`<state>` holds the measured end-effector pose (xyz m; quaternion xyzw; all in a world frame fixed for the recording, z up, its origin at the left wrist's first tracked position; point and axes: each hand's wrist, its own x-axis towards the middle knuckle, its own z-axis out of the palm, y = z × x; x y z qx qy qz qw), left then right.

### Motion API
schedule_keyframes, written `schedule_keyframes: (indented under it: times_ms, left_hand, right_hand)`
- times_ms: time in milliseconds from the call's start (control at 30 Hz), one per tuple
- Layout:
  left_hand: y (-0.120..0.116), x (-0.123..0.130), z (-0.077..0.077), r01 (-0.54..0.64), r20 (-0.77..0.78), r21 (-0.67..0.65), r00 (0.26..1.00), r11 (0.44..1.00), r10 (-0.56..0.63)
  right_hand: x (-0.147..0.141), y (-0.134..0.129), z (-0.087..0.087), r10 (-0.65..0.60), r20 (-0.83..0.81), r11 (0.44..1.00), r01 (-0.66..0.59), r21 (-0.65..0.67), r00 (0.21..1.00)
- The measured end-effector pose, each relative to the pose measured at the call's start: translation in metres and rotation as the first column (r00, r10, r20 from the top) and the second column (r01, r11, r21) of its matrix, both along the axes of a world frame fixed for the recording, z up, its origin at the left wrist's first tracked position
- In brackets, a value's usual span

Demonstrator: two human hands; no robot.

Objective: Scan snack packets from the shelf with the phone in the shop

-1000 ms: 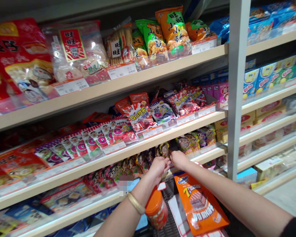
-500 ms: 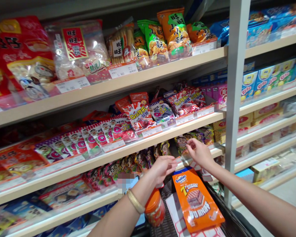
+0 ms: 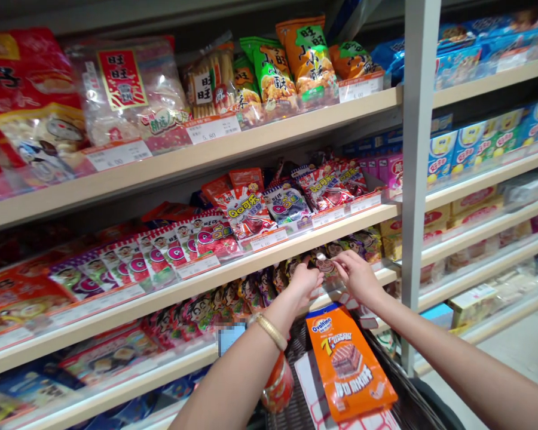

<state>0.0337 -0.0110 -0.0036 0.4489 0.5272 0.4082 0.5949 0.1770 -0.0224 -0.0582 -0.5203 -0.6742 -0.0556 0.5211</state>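
Observation:
My left hand (image 3: 305,283), fingers curled, is at the left edge of a small shiny candy packet (image 3: 325,264) with a cartoon face. My right hand (image 3: 357,276) pinches that packet's right edge with thumb and fingertips. Both hands are in front of the lower shelf, where a row of similar candy packets (image 3: 224,298) stands. Below my hands, an orange Ovaltine wafer pouch (image 3: 352,364) lies on a dark woven basket (image 3: 296,397). A red jar (image 3: 278,382) is beside it, partly hidden by my left forearm.
A grey upright post (image 3: 419,179) divides the shelving. Overhanging my hands is the middle shelf edge (image 3: 305,239), with gummy bags (image 3: 246,212) on it. Large snack bags (image 3: 137,89) fill the upper shelf. Boxes (image 3: 470,143) line the shelves at right.
My left hand has moved up and right to the candy packet, its fingers now curled. My right hand stays at the packet. The whole view has shifted slightly.

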Motion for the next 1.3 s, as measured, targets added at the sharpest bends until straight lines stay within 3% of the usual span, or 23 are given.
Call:
schedule_keyframes:
  times_ms: [133,233,400,500,667,867,1000,1100,1200,1300]
  left_hand:
    - [-0.012,-0.003,-0.003,-0.019,-0.034,0.075,0.999,0.997,0.021]
    - [-0.028,-0.01,0.002,-0.015,-0.031,0.152,0.999,0.988,0.02]
    - [-0.065,-0.027,0.023,0.06,-0.03,0.363,0.998,0.93,-0.053]
    - [-0.089,-0.04,0.038,0.047,-0.059,0.448,0.998,0.893,-0.023]
    - [-0.125,-0.071,0.05,-0.035,0.009,0.508,0.999,0.86,0.036]
    - [-0.152,-0.114,0.029,0.128,-0.012,0.388,0.991,0.913,-0.134]
    - [-0.146,-0.138,0.008,-0.021,0.05,0.379,0.999,0.925,0.002]
    - [-0.136,-0.151,-0.007,-0.155,0.13,0.377,0.985,0.913,0.113]
    - [-0.126,-0.16,-0.021,-0.187,0.128,0.388,0.981,0.903,0.148]
    - [-0.121,-0.164,-0.032,-0.188,0.081,0.401,0.982,0.896,0.17]
  right_hand:
    - [0.001,-0.016,-0.006,0.076,-0.028,0.994,-0.073,0.076,0.997]
    - [0.0,-0.033,0.001,0.104,-0.051,0.988,-0.097,0.124,0.993]
    - [-0.016,-0.071,0.04,0.151,-0.176,0.958,-0.1,0.269,0.973]
    - [-0.035,-0.092,0.069,0.215,-0.252,0.927,-0.116,0.355,0.944]
    - [-0.07,-0.113,0.094,0.348,-0.44,0.912,-0.189,0.365,0.828]
    - [-0.12,-0.117,0.103,0.381,-0.676,0.925,-0.272,0.266,0.631]
    - [-0.155,-0.106,0.09,0.456,-0.715,0.861,-0.468,0.201,0.531]
    - [-0.175,-0.098,0.062,0.442,-0.764,0.789,-0.609,0.081,0.471]
    - [-0.186,-0.095,0.027,0.403,-0.763,0.696,-0.711,-0.103,0.505]
    - [-0.189,-0.095,0.001,0.411,-0.719,0.672,-0.719,-0.176,0.56]
